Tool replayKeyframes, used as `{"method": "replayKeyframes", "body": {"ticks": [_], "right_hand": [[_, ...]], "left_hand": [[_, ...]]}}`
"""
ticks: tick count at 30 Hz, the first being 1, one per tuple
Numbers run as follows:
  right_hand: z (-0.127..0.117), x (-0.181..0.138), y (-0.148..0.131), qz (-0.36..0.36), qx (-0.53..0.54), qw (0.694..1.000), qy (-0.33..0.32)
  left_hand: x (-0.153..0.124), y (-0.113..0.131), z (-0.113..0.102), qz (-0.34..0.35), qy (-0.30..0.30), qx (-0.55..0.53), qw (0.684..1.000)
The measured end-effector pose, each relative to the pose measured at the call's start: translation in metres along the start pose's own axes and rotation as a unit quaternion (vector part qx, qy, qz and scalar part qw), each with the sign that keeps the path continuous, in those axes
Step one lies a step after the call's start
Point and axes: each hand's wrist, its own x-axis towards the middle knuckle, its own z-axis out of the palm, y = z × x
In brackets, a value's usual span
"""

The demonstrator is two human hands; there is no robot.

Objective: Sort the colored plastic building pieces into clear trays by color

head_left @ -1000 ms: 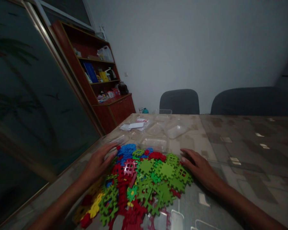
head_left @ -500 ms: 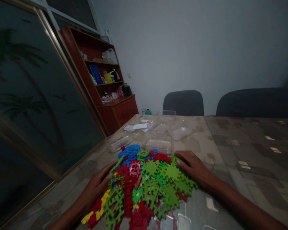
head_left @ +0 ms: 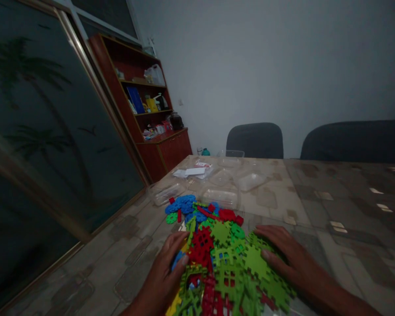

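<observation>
A heap of plastic interlocking building pieces [head_left: 222, 259] in green, red, blue and yellow lies on the table in front of me. My left hand [head_left: 169, 263] rests against the heap's left side, thumb apart from the curved fingers. Beside that hand are red window-like pieces [head_left: 202, 241] and some yellow ones. My right hand [head_left: 283, 254] lies on the right flank, fingers extended over light-green toothed pieces [head_left: 258, 263]. Neither hand grips a single piece. Blue round pieces [head_left: 184, 204] and a green disc [head_left: 171, 218] lie at the far end.
Behind the heap stand clear plastic trays [head_left: 219, 197], with another clear container [head_left: 230, 157] near the table's far edge. White papers [head_left: 195, 171] lie by them. Dark chairs [head_left: 255, 140] line the far side. A wooden cabinet [head_left: 173, 151] stands at the back left.
Both hands have drawn much of the heap nearer to me and rightward in view. Blue and red pieces at the far end stay behind, now more spread out. The camera view has shifted slightly.
</observation>
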Motion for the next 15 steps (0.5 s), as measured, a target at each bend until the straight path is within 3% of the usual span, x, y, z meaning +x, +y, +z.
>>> {"method": "replayKeyframes", "body": {"ticks": [6, 9, 13, 15], "right_hand": [[-0.007, -0.027, 0.017, 0.020, -0.038, 0.999, 0.034], [-0.016, -0.041, 0.024, 0.025, -0.065, 0.996, 0.056], [-0.017, -0.078, 0.043, -0.026, -0.142, 0.985, 0.091], [-0.006, -0.102, 0.058, -0.065, -0.176, 0.978, 0.088]], "left_hand": [[-0.006, 0.032, 0.039, 0.054, -0.064, -0.027, 0.996], [-0.006, 0.036, 0.051, 0.089, -0.101, -0.032, 0.990], [-0.031, 0.018, 0.042, 0.160, -0.121, -0.028, 0.979], [-0.053, 0.007, 0.032, 0.128, -0.105, 0.015, 0.986]]}}
